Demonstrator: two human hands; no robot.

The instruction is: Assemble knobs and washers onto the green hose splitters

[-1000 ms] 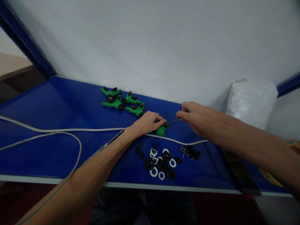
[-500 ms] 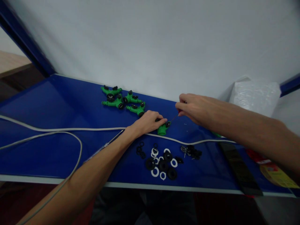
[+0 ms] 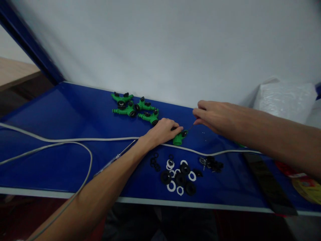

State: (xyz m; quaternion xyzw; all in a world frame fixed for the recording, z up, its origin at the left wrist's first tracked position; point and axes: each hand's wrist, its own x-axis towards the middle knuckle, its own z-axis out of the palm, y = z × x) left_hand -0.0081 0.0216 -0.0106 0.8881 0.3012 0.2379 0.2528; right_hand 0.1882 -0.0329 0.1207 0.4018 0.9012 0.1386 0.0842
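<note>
My left hand (image 3: 165, 130) is closed on a green plastic Y-shaped hose connector (image 3: 178, 139), pressing it against the blue table. A black valve knob (image 3: 185, 133) sits on the connector's right side. My right hand (image 3: 204, 113) grips a screwdriver whose handle is mostly hidden in the fingers. Its thin shaft (image 3: 191, 127) slants down to the left, with the tip at the knob. Behind my left hand lie several more green connectors with black knobs, the closest one (image 3: 150, 117) just beyond the fingers.
White rings (image 3: 171, 186), black rings (image 3: 180, 179) and small dark parts (image 3: 212, 163) lie near the front edge. A pale cable (image 3: 75, 139) crosses the table under my left forearm. A dark flat object (image 3: 268, 180) and a plastic-wrapped package (image 3: 283, 100) are at right.
The whole view has shifted slightly, so everything appears a little further right. Both hands keep their places at the connector, and the screwdriver tip stays at the knob.
</note>
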